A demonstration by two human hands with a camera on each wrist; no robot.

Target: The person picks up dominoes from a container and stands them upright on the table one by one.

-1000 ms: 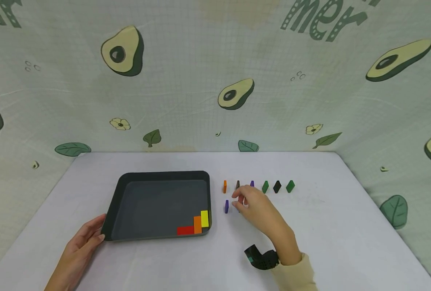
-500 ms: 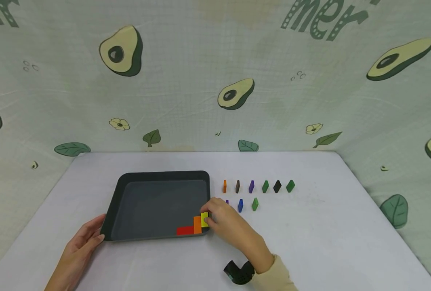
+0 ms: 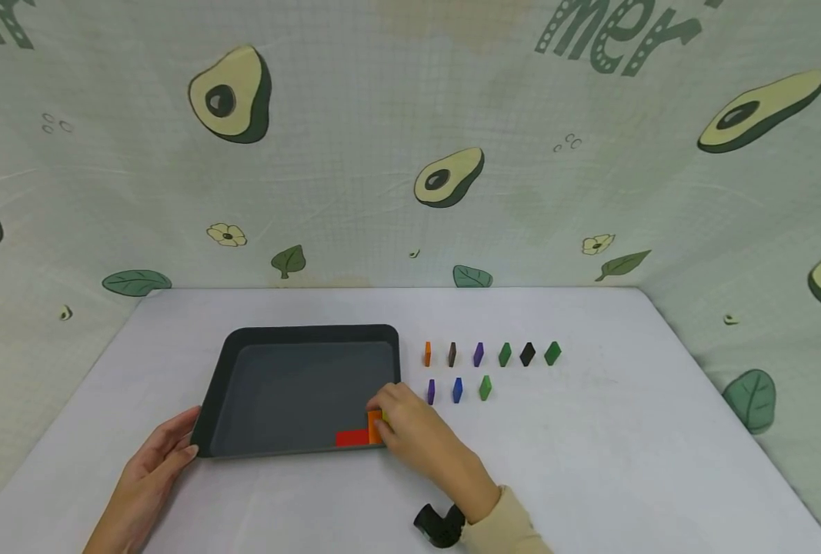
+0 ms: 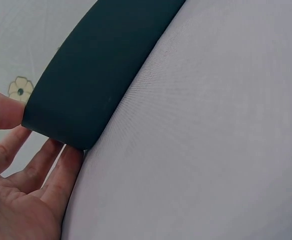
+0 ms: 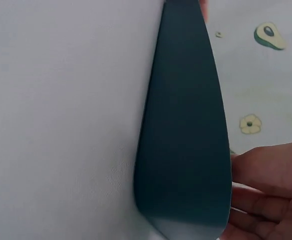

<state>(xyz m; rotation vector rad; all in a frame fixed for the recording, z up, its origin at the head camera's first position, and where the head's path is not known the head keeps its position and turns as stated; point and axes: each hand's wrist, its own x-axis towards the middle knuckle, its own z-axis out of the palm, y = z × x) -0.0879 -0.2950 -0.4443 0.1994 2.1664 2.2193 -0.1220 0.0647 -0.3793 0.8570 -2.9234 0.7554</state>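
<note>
On a pale cloth-covered table [image 3: 625, 431], a dark, matte, round-cornered tray [image 3: 299, 335] lies left of centre. The left hand [image 3: 150, 473] rests open against its near left corner, thumb on the rim and fingers beneath the edge. The right hand [image 3: 410, 431] reaches into the near right corner, fingers curled over the blocks there; whether it pinches one I cannot tell. A flat red block [image 3: 351, 438] and an orange block [image 3: 374, 425] lie beside its fingertips. To the right stand two rows of small upright coloured tiles [image 3: 489, 354]. An avocado-print cloth [image 3: 410, 154] backs the scene.
</note>
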